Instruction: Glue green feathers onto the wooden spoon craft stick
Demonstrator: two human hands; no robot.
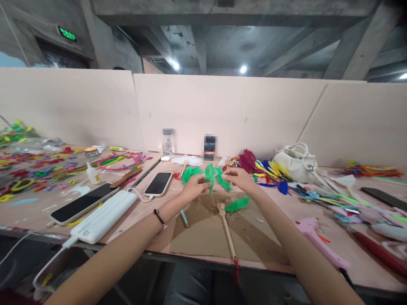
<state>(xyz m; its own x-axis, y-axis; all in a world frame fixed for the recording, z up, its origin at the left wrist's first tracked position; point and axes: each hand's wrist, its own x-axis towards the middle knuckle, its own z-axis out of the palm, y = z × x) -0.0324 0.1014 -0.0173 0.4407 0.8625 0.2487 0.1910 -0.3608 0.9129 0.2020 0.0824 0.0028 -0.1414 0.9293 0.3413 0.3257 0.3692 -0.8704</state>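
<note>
Green feathers (208,173) — pinched between left hand (194,186) and right hand (239,177) fingers.

Both arms outstretched; left hand (194,185) and right hand (239,178) pinched, close together.

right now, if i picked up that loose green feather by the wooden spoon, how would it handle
The loose green feather looks thin and wispy, so probably very light, floppy and easily blown off. Lying flat on the cardboard beside the wooden spoon, it shouldn't roll, but a pinch may crush its fringed edges.
</note>
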